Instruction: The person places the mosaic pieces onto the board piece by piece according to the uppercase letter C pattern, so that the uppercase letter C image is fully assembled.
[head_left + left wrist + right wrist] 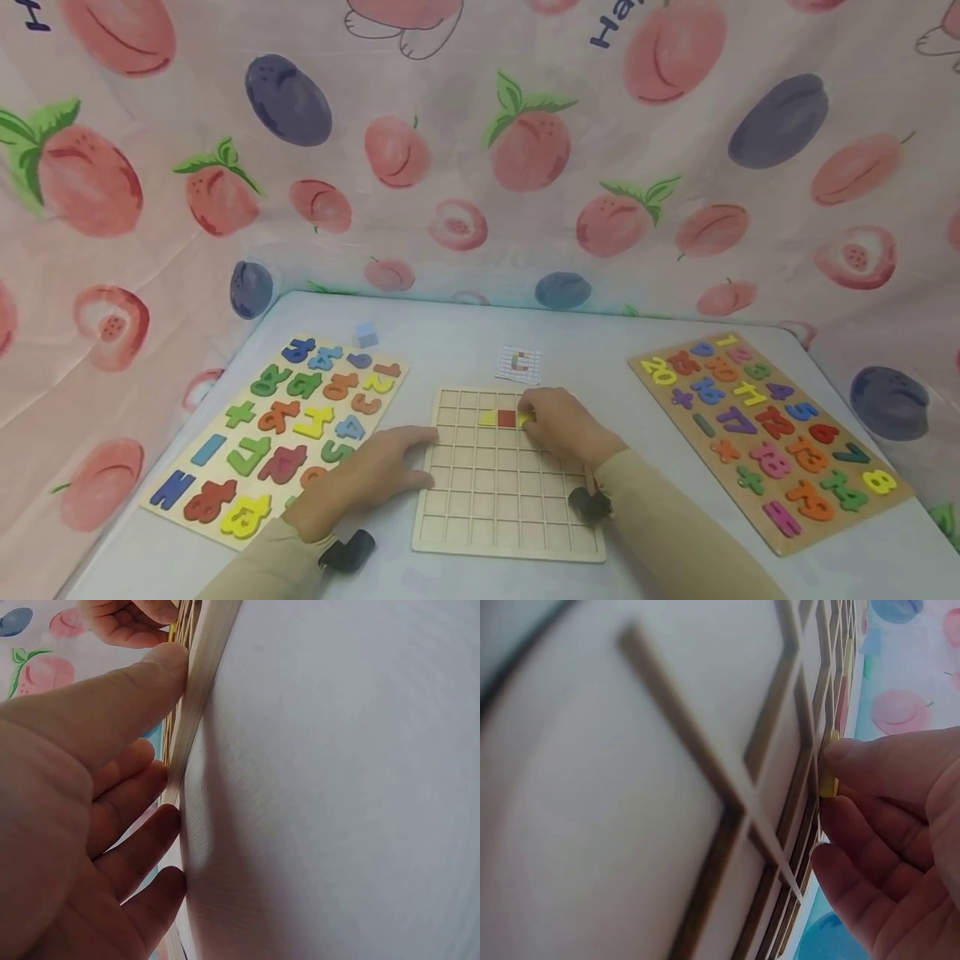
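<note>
A wooden grid board lies in front of me. In one of its upper rows sit a yellow-and-white tile and a red tile side by side. Just right of the red one, my right hand pinches a yellow tile at the grid, thumb on it and fingers below in the right wrist view. My left hand rests at the board's left edge, thumb and fingers spread; in the left wrist view its thumb touches the board's side and nothing is held.
Behind the board lies a small card with a coloured grid pattern. A number puzzle board stands to the left, another to the right. A pale blue cube sits at the back left, near the fruit-print cloth.
</note>
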`<state>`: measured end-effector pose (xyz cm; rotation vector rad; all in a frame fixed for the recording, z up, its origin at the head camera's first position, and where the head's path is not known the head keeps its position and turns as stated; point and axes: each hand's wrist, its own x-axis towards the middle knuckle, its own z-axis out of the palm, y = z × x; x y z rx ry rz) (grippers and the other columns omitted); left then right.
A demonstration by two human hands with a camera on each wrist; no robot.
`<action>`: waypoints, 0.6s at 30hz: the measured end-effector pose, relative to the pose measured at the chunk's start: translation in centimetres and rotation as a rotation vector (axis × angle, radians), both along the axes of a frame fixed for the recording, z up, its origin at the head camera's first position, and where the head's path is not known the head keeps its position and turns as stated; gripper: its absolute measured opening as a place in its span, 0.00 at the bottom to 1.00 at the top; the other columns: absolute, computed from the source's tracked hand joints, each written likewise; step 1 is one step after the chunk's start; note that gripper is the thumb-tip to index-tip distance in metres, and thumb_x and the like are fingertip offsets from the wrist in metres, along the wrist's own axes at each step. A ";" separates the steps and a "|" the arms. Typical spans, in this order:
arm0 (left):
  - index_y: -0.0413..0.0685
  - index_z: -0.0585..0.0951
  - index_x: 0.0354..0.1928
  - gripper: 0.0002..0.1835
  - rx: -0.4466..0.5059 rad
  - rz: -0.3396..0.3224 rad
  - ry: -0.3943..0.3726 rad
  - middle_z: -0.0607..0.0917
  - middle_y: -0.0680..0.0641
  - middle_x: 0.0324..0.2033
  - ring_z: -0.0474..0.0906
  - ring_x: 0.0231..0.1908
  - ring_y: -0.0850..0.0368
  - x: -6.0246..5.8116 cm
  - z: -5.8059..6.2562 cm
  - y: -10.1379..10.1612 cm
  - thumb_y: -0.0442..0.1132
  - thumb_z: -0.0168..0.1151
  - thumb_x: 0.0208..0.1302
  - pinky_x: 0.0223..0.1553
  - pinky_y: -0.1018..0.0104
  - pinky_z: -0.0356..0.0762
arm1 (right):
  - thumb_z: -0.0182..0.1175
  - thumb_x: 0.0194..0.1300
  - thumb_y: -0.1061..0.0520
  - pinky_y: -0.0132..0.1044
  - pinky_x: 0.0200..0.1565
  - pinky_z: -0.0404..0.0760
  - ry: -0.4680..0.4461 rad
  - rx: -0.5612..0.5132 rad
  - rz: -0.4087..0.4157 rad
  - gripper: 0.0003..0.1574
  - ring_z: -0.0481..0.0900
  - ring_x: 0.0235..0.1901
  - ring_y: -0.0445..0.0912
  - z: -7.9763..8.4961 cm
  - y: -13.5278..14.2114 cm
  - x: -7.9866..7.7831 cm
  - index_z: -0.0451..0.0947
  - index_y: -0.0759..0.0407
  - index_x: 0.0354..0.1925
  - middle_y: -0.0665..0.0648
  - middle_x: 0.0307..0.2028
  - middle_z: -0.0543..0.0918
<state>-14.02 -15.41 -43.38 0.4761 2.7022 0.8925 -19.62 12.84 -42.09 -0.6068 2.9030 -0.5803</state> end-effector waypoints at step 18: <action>0.48 0.76 0.66 0.32 0.005 0.005 -0.027 0.77 0.47 0.64 0.66 0.68 0.44 -0.2 0.0 -0.1 0.43 0.74 0.59 0.68 0.45 0.64 | 0.62 0.62 0.61 0.51 0.61 0.75 -0.098 -0.045 -0.104 0.20 0.78 0.55 0.53 0.5 0.8 0.0 0.82 0.58 0.53 0.56 0.54 0.82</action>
